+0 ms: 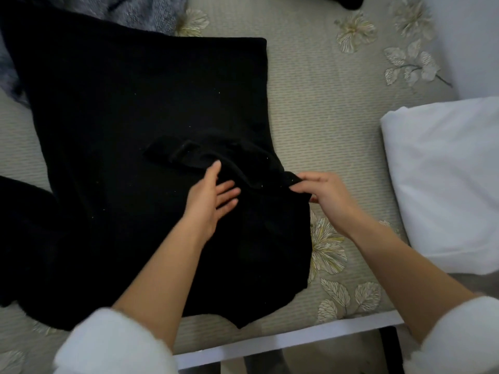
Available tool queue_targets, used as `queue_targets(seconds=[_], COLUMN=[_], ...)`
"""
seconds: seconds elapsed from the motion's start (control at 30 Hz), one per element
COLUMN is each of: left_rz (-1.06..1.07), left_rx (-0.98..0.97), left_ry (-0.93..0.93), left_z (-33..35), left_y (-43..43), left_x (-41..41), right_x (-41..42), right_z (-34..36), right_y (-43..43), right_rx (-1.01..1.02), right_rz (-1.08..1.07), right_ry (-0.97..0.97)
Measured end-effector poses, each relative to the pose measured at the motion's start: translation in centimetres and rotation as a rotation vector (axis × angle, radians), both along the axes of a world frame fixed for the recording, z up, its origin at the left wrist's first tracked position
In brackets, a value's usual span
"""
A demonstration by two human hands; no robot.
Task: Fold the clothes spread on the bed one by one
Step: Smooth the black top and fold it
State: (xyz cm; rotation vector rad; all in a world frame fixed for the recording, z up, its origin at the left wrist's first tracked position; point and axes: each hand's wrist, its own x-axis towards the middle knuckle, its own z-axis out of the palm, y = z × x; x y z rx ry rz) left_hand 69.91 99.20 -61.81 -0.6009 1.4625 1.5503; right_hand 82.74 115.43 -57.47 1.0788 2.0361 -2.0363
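A large black knit garment [129, 109] lies spread across the bed, its collar end toward me. A sleeve or strap [183, 155] is folded over its middle. My left hand [213, 195] rests flat on the garment near the collar, fingers straight. My right hand [321, 193] pinches the garment's right shoulder edge at the fabric's border, fingers curled round it.
The bed has a beige ribbed cover [324, 109] with flower prints. A white pillow [445, 179] lies at the right. A grey knit piece [145, 12] sits at the far left top, another dark item [348, 1] at the top edge. The white bed frame edge [283, 344] runs below.
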Motion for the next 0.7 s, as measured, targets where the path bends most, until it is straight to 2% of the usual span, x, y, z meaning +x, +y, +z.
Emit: queue_targets(seconds=[0.13,0.2,0.27,0.33,0.43,0.53,0.6,0.67,0.7], left_rz=[0.223,0.344,0.486,0.548,0.466,0.362,0.144,-0.109,-0.166], left_rx=[-0.074,-0.112,-0.123,-0.179,-0.297,-0.363,-0.52,-0.71,-0.751], left_ry=[-0.02,0.032,0.165,0.421,0.807,0.945,0.89,0.728,0.65], left_z=[-0.2,0.6,2.2,4.3,7.4,8.1,7.5,5.7,4.8], left_y=[2.4,2.6,2.3,1.3,-0.5,0.0,1.5,1.9,1.5], left_x=[-4.4,-6.3,-7.8,-8.8,-9.8,-12.5,-14.4,-15.0,-14.5], right_x=[0.6,0.8,0.8,0.5,-0.7,-2.9,-4.3,-4.9,-4.6], right_z=[-0.1,-0.2,-0.6,-0.9,-0.9,-1.2,-2.3,-2.9,-3.0], right_y=[0.0,0.2,0.5,0.7,0.7,0.4,0.5,0.4,0.1], right_rx=[-0.021,0.013,0.066,0.113,0.106,0.079,0.248,0.516,0.621], right_rz=[0.007,-0.026,-0.103,-0.13,-0.036,-0.032,-0.085,-0.061,-0.021], right_ry=[0.011,-0.011,-0.038,-0.052,-0.055,-0.08,-0.146,-0.275,-0.316])
